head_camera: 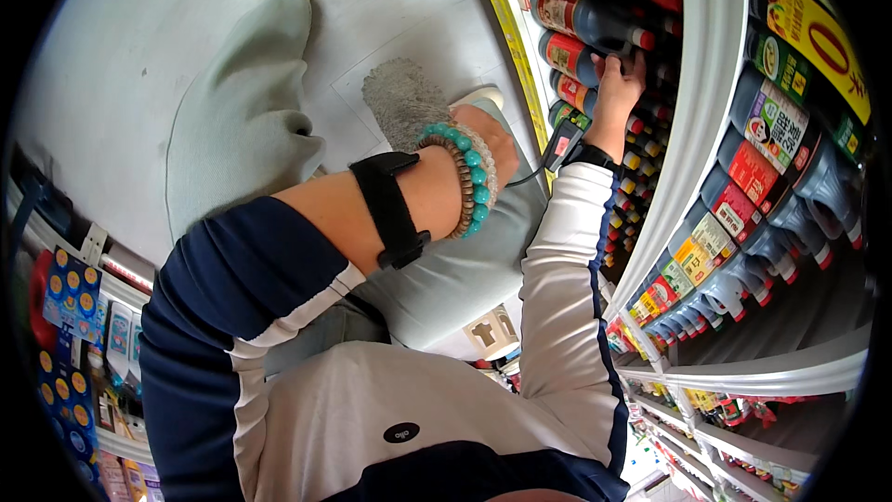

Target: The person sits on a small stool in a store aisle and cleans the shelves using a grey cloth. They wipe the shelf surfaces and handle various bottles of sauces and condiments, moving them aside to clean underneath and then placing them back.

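My right hand (619, 86) reaches into a lower shelf at the right, its fingers closed about the neck end of a dark sauce bottle with a red label (564, 54). The hand covers that bottle's cap. Just beyond it lies another dark bottle with a red cap (589, 19). My left hand (498, 143) is bent down near my knee, below turquoise and brown bead bracelets (477, 178). Its fingers are hidden. A grey shaggy duster or cloth (404, 97) shows beside the left wrist; whether the hand holds it cannot be seen.
A white shelf edge (711, 84) runs close to my right forearm. Above it stand rows of large dark sauce bottles (773, 118). A yellow strip (512, 42) edges the lower shelf. Packaged goods (73, 293) hang at the left. A cable (526, 180) runs from my right wrist device (566, 143).
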`<state>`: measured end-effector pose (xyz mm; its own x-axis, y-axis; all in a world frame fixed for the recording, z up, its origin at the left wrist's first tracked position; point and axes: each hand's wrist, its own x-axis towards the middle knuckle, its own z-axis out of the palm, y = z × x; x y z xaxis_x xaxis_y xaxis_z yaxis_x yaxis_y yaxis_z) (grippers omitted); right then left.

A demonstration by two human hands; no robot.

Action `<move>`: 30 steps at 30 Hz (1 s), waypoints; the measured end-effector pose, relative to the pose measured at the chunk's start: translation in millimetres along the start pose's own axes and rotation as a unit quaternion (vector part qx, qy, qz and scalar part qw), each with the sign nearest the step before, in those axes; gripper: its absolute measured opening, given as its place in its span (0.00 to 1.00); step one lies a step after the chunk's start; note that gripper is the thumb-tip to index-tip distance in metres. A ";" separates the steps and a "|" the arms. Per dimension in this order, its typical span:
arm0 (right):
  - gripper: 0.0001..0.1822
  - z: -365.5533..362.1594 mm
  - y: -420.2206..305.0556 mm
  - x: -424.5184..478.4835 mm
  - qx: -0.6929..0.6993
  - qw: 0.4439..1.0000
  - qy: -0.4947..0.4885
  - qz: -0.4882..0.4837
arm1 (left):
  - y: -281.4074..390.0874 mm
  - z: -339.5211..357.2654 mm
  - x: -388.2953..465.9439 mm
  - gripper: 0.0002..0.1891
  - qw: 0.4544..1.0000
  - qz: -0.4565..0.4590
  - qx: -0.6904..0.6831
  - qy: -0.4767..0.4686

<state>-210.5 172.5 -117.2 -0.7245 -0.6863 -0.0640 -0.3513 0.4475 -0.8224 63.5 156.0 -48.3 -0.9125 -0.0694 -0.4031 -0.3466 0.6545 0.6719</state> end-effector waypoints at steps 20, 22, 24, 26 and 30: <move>0.26 23.7 7.2 28.9 0.096 0.981 0.065 0.158 | -11.1 -2.8 -11.9 0.12 0.999 -0.020 -0.021 -0.022; 0.27 24.3 7.5 29.4 0.095 0.982 0.063 0.151 | -10.8 -1.8 -12.0 0.12 0.999 -0.020 -0.013 -0.020; 0.27 23.8 7.9 30.0 0.091 0.983 0.066 0.143 | -10.9 -0.9 -12.5 0.12 1.000 -0.011 -0.009 -0.018; 0.28 22.1 9.3 29.0 0.099 0.983 0.063 0.142 | -11.5 1.8 -12.7 0.10 1.000 -0.005 -0.008 0.001; 0.27 17.9 -3.9 19.3 0.061 0.987 0.050 0.142 | -13.3 6.8 -10.7 0.08 0.999 -0.002 -0.013 0.039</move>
<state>-212.4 147.3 -125.3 -0.8403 -0.4805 -0.2512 -0.0555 0.5372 -0.8416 79.3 153.1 -57.1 -0.9251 -0.1304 -0.3565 -0.3543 0.6340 0.6874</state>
